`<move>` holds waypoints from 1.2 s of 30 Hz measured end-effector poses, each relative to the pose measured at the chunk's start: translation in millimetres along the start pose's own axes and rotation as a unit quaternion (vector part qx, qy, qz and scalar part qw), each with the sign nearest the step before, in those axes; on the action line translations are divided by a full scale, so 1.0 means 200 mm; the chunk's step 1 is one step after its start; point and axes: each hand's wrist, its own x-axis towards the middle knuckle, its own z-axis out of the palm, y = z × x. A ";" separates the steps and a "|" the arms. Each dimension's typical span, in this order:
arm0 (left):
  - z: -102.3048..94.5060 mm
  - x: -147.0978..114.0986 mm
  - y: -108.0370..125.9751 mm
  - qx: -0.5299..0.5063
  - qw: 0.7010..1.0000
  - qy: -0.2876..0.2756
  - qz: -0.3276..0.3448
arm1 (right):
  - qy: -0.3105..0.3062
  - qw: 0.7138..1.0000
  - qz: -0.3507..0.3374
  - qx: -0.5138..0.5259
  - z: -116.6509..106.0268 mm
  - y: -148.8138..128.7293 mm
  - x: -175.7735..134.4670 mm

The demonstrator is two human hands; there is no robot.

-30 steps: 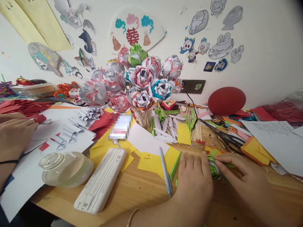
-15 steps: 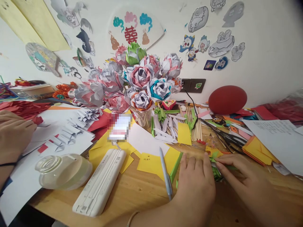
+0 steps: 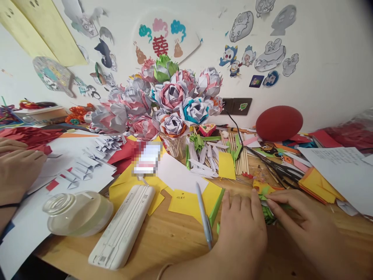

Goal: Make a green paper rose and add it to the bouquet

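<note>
At the table's front right, my left hand [image 3: 244, 225] is curled with its back towards me, its index finger against green folded paper [image 3: 267, 216]. My right hand [image 3: 303, 217] pinches the upper edge of that paper between thumb and index finger. The piece shows several layered green folds, and its lower part is partly hidden behind my hands. A light-blue pen [image 3: 204, 212] and a green paper strip [image 3: 216, 204] lie left of my left hand. Just beyond the folded paper is a small glue bottle [image 3: 258, 175] with an orange tip.
Another person's hand [image 3: 20, 171] rests at the left by red paper. A glass jar [image 3: 80, 214], a white power bank [image 3: 124, 225] and a phone [image 3: 147, 157] lie on the left half. Paper flowers [image 3: 173, 93] stand at the back; black scissors [image 3: 279, 171] lie right.
The view has shifted very slightly. Both my hands stay at the green paper in almost the same pose. The other person's hand has shifted a little.
</note>
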 end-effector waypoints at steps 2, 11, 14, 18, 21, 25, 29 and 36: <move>-0.01 0.00 0.00 -0.007 1.000 -0.007 -0.002 | 0.003 1.000 -0.005 0.003 0.00 0.00 0.00; 0.00 -0.01 0.00 0.017 1.000 0.004 -0.003 | -0.011 0.997 -0.074 -0.012 0.01 0.00 0.01; 0.01 -0.01 -0.01 0.015 1.000 0.007 0.004 | -0.011 0.998 -0.064 -0.016 0.01 0.00 0.01; 0.00 0.00 -0.01 -0.005 1.000 -0.003 0.005 | -0.004 1.000 -0.026 -0.011 0.00 0.01 0.00; -0.01 0.00 -0.01 -0.020 1.000 -0.013 0.002 | -0.011 1.000 0.007 0.003 0.01 0.03 0.00; -0.02 0.01 -0.02 -0.079 0.996 -0.036 -0.015 | -0.006 0.998 0.061 0.026 0.01 0.03 0.01; -0.05 0.02 -0.03 -0.216 0.973 -0.050 -0.067 | 0.017 0.990 0.131 0.054 -0.01 0.00 0.03; -0.07 0.01 -0.01 -0.279 0.951 -0.073 -0.113 | 0.063 0.978 0.195 0.040 -0.05 0.03 0.06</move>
